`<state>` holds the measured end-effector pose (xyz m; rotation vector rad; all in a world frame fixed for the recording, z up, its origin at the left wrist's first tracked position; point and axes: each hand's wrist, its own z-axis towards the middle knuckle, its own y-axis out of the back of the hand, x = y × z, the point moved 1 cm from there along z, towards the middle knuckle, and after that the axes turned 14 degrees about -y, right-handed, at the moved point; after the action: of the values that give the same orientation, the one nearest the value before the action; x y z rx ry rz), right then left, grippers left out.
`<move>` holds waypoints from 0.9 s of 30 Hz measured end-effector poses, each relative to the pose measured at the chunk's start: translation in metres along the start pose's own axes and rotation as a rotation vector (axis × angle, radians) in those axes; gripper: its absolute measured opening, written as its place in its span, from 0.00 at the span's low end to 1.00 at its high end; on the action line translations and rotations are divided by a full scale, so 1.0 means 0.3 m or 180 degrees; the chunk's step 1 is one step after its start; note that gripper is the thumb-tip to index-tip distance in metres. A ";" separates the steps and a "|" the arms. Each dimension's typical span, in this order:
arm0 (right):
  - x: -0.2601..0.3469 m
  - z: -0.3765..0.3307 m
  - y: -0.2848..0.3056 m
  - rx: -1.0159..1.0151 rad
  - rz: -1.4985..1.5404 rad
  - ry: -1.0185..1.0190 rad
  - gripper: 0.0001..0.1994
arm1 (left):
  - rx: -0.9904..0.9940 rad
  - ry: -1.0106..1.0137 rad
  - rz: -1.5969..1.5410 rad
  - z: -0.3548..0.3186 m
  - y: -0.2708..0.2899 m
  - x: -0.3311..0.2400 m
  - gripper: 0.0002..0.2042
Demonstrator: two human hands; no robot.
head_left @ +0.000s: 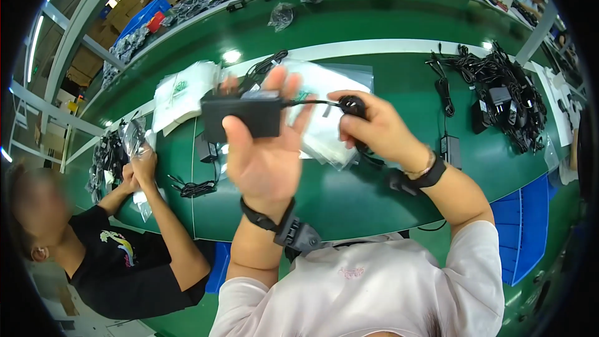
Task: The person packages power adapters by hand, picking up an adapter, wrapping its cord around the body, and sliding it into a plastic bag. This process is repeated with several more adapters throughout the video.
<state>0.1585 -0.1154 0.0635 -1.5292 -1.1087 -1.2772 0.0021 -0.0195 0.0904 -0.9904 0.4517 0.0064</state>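
Observation:
My left hand (265, 150) is raised palm-up and holds a black power adapter brick (240, 115) between thumb and fingers. A thin black cable (315, 103) runs from the brick to my right hand (374, 128), which grips the coiled end of that cable (354, 106). Both hands hover above a stack of clear plastic bags (327, 131) lying on the green table (349, 193). Black wristbands sit on both my wrists.
A heap of black adapters and cables (505, 97) lies at the right. One adapter (450, 148) lies near my right wrist. Another person (118, 249) at the left handles a plastic bag (134, 137). More clear bags (181, 90) and a cable bundle (196, 187) lie left.

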 end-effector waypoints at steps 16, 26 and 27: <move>-0.074 0.137 -0.068 -0.0065 -0.0584 0.0686 0.23 | -0.0168 0.1296 0.1513 -0.014 0.162 0.064 0.18; -0.110 0.103 -0.147 0.0203 -0.0958 0.0898 0.38 | -0.0138 0.0526 0.1969 -0.028 0.183 0.074 0.20; -0.105 0.099 -0.150 0.0300 -0.1088 0.1003 0.40 | -0.0032 0.0425 0.2054 -0.030 0.187 0.071 0.21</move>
<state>0.1197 -0.0787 0.0310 -1.0506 -1.2330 -1.6061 0.0066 0.0003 0.0331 -0.8221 0.8792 0.5253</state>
